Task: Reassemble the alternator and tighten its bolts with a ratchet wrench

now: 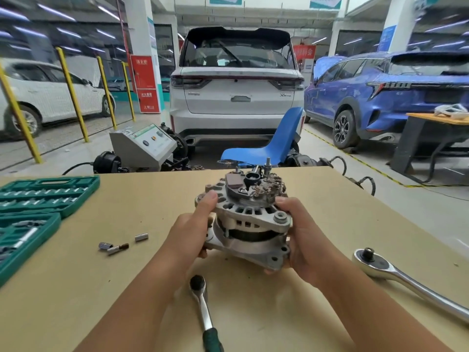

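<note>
- A green socket set case [38, 199] lies open at the far left of the tan surface [76, 288], with rows of shiny sockets inside.
- Three small metal bits [119, 246] lie loose on the surface, near the case and left of the hands.
- The left hand [193, 232] holds the left side of the alternator [250, 224]. Its grip is clamped on it: the thumb presses on the top rim and the fingers curl under the bottom part.
- A small ratchet wrench [203, 308] with a dark green handle lies flat on the surface, just below the alternator and between the two arms.
- The alternator sits in the middle, between both hands, with its dark top part and a bolt post facing up. I cannot tell if it touches the surface.
- The right hand [302, 240] holds the right side of the alternator, its grip clamped round it.
- A big shiny ratchet wrench [406, 278] lies on the surface at the far right, apart from the hands.
</note>
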A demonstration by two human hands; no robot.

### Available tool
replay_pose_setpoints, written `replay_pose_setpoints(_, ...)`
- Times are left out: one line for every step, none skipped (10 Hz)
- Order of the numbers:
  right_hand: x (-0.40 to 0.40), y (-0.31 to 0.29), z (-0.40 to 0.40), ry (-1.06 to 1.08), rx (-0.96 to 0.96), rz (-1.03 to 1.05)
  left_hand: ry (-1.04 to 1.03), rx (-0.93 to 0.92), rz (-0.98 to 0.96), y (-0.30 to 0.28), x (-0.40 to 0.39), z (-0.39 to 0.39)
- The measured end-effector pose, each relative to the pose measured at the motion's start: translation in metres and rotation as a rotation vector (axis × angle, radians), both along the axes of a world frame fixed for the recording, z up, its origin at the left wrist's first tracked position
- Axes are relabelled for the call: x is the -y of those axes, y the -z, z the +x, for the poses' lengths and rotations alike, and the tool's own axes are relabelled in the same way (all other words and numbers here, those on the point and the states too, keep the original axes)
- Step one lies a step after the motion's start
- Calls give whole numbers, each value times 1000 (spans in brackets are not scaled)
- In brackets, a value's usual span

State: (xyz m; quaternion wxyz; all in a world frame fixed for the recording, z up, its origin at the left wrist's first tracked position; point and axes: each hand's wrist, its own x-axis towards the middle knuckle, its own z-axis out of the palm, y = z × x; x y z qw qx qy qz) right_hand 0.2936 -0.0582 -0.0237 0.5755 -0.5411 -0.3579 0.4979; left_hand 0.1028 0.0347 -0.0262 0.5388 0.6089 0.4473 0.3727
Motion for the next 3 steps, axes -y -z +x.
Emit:
replay_pose_setpoints(0,0,1,2,11,-19,-9,-115,58,-2,0,-7)
replay_pose_setpoints(6,-9,0,50,77,-82,-84,-163,131,-11,13,-9)
replay_pose_setpoints(22,-21,9,277,348,-10,-249,-128,427,-25,27,-25)
